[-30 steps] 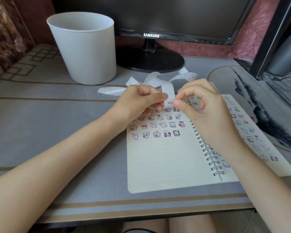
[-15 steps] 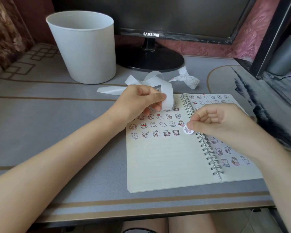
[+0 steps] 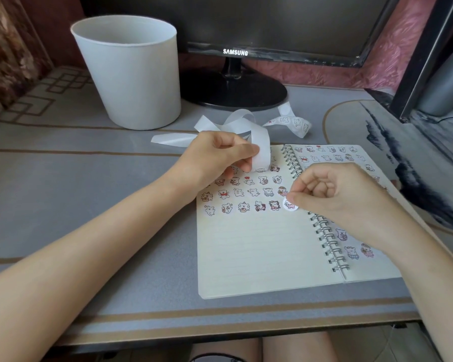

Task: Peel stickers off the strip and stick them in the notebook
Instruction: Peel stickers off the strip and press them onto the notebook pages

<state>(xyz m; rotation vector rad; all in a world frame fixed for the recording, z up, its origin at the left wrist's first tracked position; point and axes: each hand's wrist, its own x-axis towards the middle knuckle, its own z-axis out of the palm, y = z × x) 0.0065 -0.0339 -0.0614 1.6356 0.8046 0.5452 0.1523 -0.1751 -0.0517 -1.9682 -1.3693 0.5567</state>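
Grey desk (image 3: 89,205) beneath a monitor (image 3: 272,27) marked "SAMSUNG": a spiral notebook (image 3: 259,257) lies open, rows of cartoon stickers on both pages. Left hand (image 3: 220,155) grips the looping white strip (image 3: 259,142); right hand (image 3: 335,194) pinches a round sticker (image 3: 289,205) at the left page's bottom row. White bin (image 3: 131,71) stands behind.

A grey desk (image 3: 63,205) with tan border lines carries a white plastic bin (image 3: 131,74) just beyond the left hand (image 3: 217,155). Farther back stands a black Samsung monitor (image 3: 246,22) on a round base. Crinkled pink fabric (image 3: 398,48) hangs behind it, and past the right hand (image 3: 332,194) lies an ink-landscape desk mat (image 3: 403,152), all in soft, even light.
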